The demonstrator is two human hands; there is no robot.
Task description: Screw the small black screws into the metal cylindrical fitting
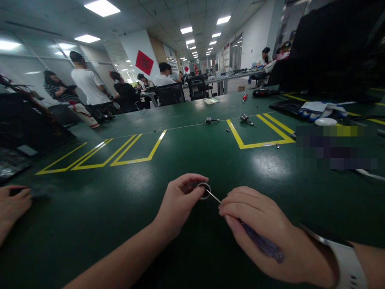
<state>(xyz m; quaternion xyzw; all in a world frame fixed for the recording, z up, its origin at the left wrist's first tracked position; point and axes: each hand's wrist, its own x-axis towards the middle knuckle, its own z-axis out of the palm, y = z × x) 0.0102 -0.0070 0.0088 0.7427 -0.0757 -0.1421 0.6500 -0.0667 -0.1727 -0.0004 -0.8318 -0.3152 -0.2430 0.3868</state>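
My left hand (181, 198) is closed on a small round metal part (209, 188), a hollow cylinder with its open end turned toward my right hand. In my right hand (255, 224) is a screwdriver (261, 242) with a translucent purple handle, held between thumb and fingers. Its thin shaft slants up to the left, and the tip reaches the opening of the metal part. Whether the tip touches anything inside is hidden. Both hands are above the green table (192, 156).
Two metal parts with shafts, one cylindrical (212, 120) and one tilted (246, 119), lie farther back. Beyond are a red screwdriver (244, 96), white-blue gloves (325, 110) and a black monitor (337, 52). Another person's hand (13, 206) rests at the left edge.
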